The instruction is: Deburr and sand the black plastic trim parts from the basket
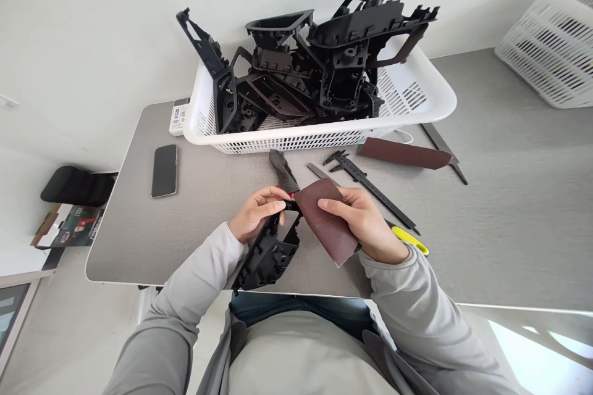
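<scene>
My left hand (pixel 257 213) grips the top of a black moulded plastic trim part (pixel 267 254), which hangs down past the table's near edge. My right hand (pixel 364 222) holds a sheet of maroon sandpaper (pixel 327 222) folded around its fingers. The sandpaper presses against the upper end of the black part, and the contact spot is partly hidden by the sheet and my fingers. Just beyond my hands lies a dark, worn abrasive piece (pixel 282 171). A yellow-handled file (pixel 410 240) passes under my right hand, with its steel tip (pixel 319 172) showing beyond.
A white slotted basket (pixel 296 141) heaped with black and brown trim parts stands at the back of the grey table (pixel 208 241). Nearby lie a steel caliper (pixel 365 182), a sandpaper strip (pixel 403 153), a phone (pixel 164 171) and a small white box (pixel 180 117). Another basket (pixel 551 55) sits back right.
</scene>
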Demonstrator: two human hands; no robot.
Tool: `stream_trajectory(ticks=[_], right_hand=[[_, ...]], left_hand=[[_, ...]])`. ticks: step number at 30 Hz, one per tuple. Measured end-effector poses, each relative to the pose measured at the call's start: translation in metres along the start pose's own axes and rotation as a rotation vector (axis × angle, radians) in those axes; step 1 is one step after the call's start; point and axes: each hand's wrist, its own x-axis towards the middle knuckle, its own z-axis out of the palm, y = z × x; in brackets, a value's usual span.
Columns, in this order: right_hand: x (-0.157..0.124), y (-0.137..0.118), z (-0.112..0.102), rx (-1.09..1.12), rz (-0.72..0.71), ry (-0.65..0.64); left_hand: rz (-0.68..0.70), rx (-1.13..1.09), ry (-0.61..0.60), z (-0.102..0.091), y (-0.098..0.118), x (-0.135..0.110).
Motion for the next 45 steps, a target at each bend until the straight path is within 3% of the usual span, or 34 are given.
stream_trajectory(ticks=[8,16,25,33,41,45], right_hand=[[0.004,0.003,0.003,0.031,0.004,0.089],[0.005,0.007,0.005,0.007,-0.014,0.123],[0.007,0.009,0.007,-0.029,-0.063,0.09],[0.005,0.009,0.011,-0.044,-0.129,0.073],[0.006,0.01,0.007,-0.236,-0.14,-0.032],[0.008,0.009,0.006,-0.31,-0.176,0.023]], left_hand=[[-0.074,0.004,0.148,-0.002,-0.004,0.003],[0.032,-0.181,0.06,-0.002,-0.004,0.002],[-0.016,-0.381,0.027,-0.004,-0.006,0.003],[0.004,-0.235,0.034,-0.003,-0.013,0.006],[0.07,-0.069,0.058,0.001,-0.018,0.008],[0.051,-0.037,0.074,0.0,-0.017,0.008]])
